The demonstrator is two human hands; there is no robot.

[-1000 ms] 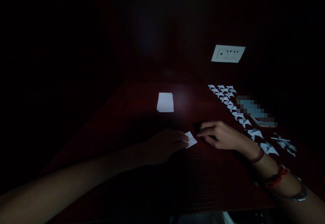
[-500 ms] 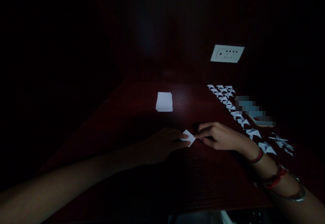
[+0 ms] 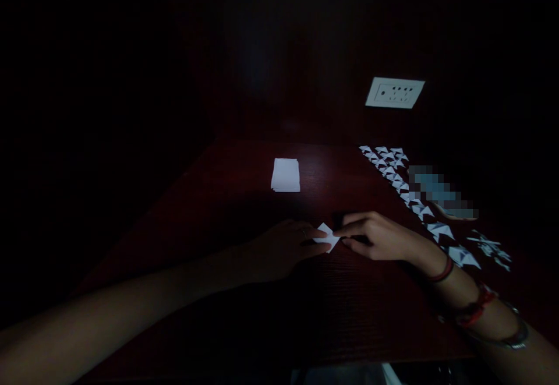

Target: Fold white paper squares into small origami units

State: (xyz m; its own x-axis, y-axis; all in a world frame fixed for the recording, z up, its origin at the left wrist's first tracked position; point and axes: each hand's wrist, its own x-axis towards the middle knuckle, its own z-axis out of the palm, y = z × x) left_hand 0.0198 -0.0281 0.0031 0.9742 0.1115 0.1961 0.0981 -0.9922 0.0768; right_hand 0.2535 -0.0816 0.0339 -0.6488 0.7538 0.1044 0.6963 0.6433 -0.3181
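A small white paper square [image 3: 328, 236] lies on the dark red table [image 3: 262, 210] between my hands. My left hand [image 3: 286, 248] rests on the table with its fingers pressed down on the paper's left part. My right hand [image 3: 378, 235] has its fingers drawn together, and its fingertips pinch the paper's right edge. The scene is very dark, so the paper's folds are hard to make out.
A stack of white paper squares [image 3: 285, 175] sits farther back in the middle. A long row of several folded white paper pieces [image 3: 408, 195] runs along the right side. A white wall socket [image 3: 395, 92] is behind them. A blurred patch [image 3: 441, 193] lies at right.
My right hand has moved left from beside the paper and its fingertips now meet the paper's right edge. My left hand has stayed on the paper.
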